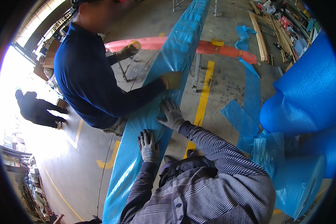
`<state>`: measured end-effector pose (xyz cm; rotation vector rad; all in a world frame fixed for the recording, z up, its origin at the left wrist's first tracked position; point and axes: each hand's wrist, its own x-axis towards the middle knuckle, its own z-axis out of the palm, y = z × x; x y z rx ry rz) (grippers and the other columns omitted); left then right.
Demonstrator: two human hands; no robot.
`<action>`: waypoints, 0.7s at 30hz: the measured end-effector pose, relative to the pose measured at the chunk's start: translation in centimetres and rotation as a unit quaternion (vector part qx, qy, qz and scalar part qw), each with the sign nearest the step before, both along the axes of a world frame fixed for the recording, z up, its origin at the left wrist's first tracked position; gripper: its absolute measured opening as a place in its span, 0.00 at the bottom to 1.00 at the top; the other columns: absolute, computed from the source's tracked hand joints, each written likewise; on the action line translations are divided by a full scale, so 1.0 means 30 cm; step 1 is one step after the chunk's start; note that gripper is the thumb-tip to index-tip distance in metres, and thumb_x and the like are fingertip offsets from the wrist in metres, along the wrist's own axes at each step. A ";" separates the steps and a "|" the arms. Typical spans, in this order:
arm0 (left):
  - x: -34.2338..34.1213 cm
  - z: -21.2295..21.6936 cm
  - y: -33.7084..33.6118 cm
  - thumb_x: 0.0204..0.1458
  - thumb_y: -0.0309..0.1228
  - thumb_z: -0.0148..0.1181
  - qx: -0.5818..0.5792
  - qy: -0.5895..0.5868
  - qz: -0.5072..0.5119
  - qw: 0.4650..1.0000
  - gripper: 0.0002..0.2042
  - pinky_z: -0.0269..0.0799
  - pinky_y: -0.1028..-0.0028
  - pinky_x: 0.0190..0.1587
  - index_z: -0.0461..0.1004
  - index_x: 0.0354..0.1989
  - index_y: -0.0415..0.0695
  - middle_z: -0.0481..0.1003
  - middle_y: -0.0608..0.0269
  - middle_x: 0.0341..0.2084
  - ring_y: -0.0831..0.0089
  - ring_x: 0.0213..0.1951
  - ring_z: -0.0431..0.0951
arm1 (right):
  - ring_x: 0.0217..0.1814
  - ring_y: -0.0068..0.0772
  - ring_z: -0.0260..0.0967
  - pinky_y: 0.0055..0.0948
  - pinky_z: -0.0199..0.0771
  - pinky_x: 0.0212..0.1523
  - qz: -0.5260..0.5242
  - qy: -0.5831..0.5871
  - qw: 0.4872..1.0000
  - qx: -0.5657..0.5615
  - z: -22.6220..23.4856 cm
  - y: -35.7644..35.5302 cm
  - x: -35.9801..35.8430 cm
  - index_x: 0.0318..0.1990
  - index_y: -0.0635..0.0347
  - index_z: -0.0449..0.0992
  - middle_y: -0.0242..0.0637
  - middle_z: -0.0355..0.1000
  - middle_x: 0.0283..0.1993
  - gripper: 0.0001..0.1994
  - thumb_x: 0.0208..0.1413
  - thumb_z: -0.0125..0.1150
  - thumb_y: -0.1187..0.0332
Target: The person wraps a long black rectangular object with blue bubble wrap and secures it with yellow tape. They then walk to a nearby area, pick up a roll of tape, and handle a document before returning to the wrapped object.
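Note:
A long bundle wrapped in blue bubble wrap [138,123] runs from the lower left up to the top of the view. My left hand [149,148], in a grey work glove, lies on it with the fingers stretched out. Farther up, my right hand [171,115], gloved alike, rests near the right edge of the wrap, fingers extended and thumb apart. Just beyond it a co-worker in a dark blue top [89,74] presses one gloved hand [172,80] on the wrap. That person's other hand [127,51] holds a roll of yellow tape [135,45].
Metal trestle legs [196,72] stand under the bundle. A red wrapped strip [227,51] crosses behind it, with another tape roll [217,42] on it. Large blue rolls [306,89] and loose film [246,112] are at right. Wooden planks [258,37] lie beyond. Another person [37,107] is far left.

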<state>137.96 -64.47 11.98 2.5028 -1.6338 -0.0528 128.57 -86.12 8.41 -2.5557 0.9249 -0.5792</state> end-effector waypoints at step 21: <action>0.026 -0.039 0.023 0.52 0.37 0.67 -0.006 0.011 -0.008 1.000 0.37 0.43 0.46 0.78 0.65 0.72 0.44 0.56 0.41 0.74 0.41 0.75 0.52 | 0.82 0.64 0.43 0.57 0.37 0.81 0.194 -0.002 0.981 -0.021 -0.020 0.291 -0.095 0.75 0.63 0.56 0.60 0.51 0.78 0.44 0.61 0.58 0.40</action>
